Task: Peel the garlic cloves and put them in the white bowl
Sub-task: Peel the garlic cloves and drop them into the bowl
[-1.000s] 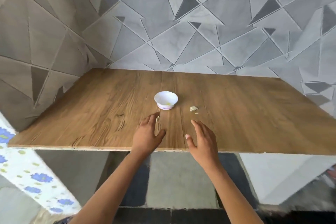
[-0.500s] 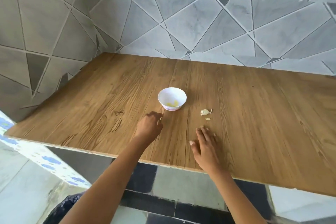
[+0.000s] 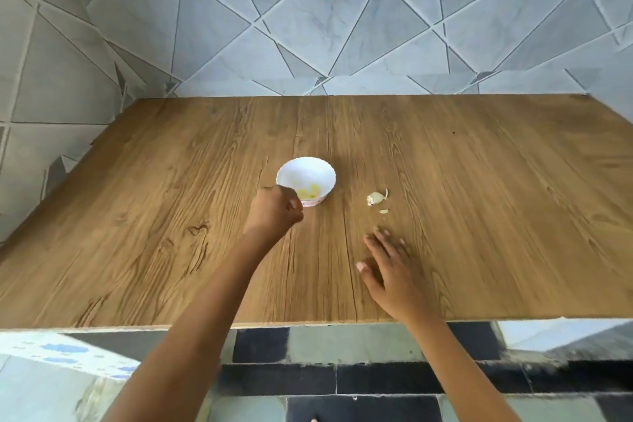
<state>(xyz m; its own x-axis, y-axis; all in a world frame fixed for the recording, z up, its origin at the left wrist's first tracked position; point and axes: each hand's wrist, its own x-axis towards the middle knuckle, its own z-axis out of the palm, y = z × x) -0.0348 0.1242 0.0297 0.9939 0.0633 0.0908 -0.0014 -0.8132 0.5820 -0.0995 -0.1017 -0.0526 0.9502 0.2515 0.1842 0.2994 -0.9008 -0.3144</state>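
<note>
**L hand bunched at the bowl, R hand flat on the desk**

Nearest you, under the desk edge, there's a floor of dark and pale tiles (image 3: 376, 384), and at bottom L a white surface w/ blue marks (image 3: 61, 349), too blurred to say what it is. Both your forearms reach up from the bottom of the view, over the front edge of the wood-grain desk (image 3: 479, 233).

Your R hand (image 3: 390, 271) lies palm-down on the desk, fingers straight and spread, gripping nothing. It points toward the garlic bits but stops short of them.

Your L hand (image 3: 274, 212) is further in, fingers curled tight into a bunch. Its knuckles sit right at the near-L rim of the white bowl (image 3: 308, 169) and cover part of it. Can't tell whether there's anything pinched inside the curl.

Just past your R fingertips, R of the bowl and apart from it, there's a pale garlic clove (image 3: 376, 198) w/ a bit of skin curling off it, plus a small loose scrap (image 3: 384, 211) on its near side.

The bowl stands upright about mid-desk, w/ yellowish pieces (image 3: 310, 193) in the bottom.

Behind the desk, a grey wall (image 3: 308, 27) of triangle-pattern tiles wraps round the back and L side.
</note>
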